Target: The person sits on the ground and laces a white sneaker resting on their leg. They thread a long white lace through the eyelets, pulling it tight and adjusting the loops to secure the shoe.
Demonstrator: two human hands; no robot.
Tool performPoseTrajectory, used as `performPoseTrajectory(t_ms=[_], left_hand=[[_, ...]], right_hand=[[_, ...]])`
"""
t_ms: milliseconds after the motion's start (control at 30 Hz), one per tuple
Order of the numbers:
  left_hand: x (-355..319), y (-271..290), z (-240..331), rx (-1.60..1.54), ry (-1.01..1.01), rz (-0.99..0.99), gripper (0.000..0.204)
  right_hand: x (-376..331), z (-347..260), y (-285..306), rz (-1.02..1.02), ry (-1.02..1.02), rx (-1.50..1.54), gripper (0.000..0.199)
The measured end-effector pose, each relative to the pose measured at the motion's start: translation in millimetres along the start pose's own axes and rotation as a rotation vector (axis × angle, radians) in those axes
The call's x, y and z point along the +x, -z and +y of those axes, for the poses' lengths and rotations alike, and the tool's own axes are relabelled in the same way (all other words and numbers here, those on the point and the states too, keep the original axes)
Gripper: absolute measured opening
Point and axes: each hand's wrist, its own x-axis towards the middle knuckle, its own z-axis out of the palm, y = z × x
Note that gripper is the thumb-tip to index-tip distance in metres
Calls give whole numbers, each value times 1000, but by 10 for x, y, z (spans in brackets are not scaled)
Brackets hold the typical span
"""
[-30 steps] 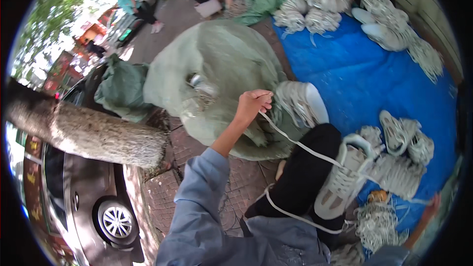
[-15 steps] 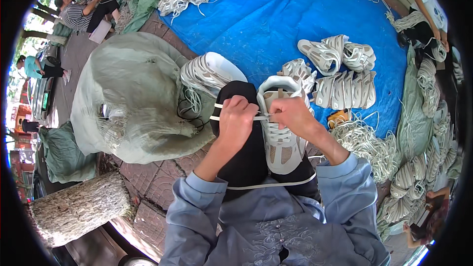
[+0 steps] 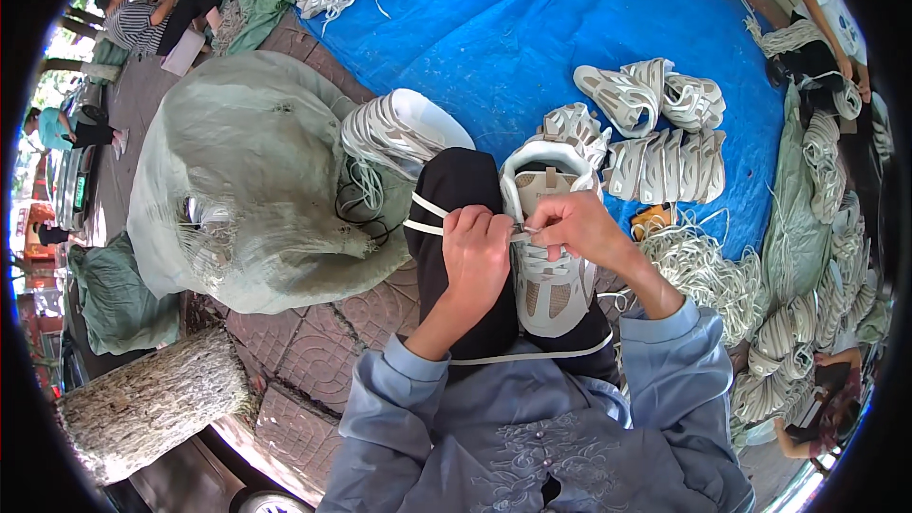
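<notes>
Across my lap lies a white and beige shoe upper [image 3: 556, 306], its padded collar pointing away from me and its laces partly crossed over the tongue. My left hand [image 3: 478, 249] is closed on a flat white shoelace [image 3: 425, 225] at the shoe's left edge, and a loop of that lace sticks out to the left over my black trouser leg. Over the upper lacing, my right hand [image 3: 581, 228] pinches the lace near the eyelets. Its fingertips almost meet those of my left hand. Another stretch of lace runs across my lap below the toe.
A big grey-green sack [image 3: 242, 180] stands at left beside a stack of nested shoe uppers [image 3: 394, 128]. More uppers [image 3: 665, 166] rest on a blue tarp [image 3: 475, 38]. A heap of white laces [image 3: 708, 280] lies to the right, near a stone block [image 3: 152, 399] at lower left and several people.
My left hand has moved right and down, nearer the lacing. My right hand has shifted slightly right and down, its fingers now more spread around the pinched lace.
</notes>
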Motion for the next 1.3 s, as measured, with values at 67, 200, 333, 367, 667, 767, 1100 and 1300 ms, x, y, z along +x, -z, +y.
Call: performPoseTrajectory(t_ms=[67,200,333,367,667,767,1100,1300], left_hand=[[-14,3,11,22,-18,-1,13],[-63,-42,38,25,-47,9,16],[-64,-33,25,7,-112,-18,21],[-67,-41,10,-1,-123,-26,23],[118,69,68,473,-450,-346,16],[199,92,69,467,-421,-526,7],[539,99,-89,-74,53,-838,7],[368,144,60,227,-366,-503,5]], right_hand=[[-11,65,-19,27,62,1,5],[-59,29,-3,-4,5,72,5],[-59,29,-4,-28,-25,78,4],[-58,39,-4,-31,-21,84,4],[-253,168,343,202,116,208,5],[-245,362,350,307,363,-215,9],[-237,563,317,307,457,-243,14],[-220,646,277,374,665,-674,11]])
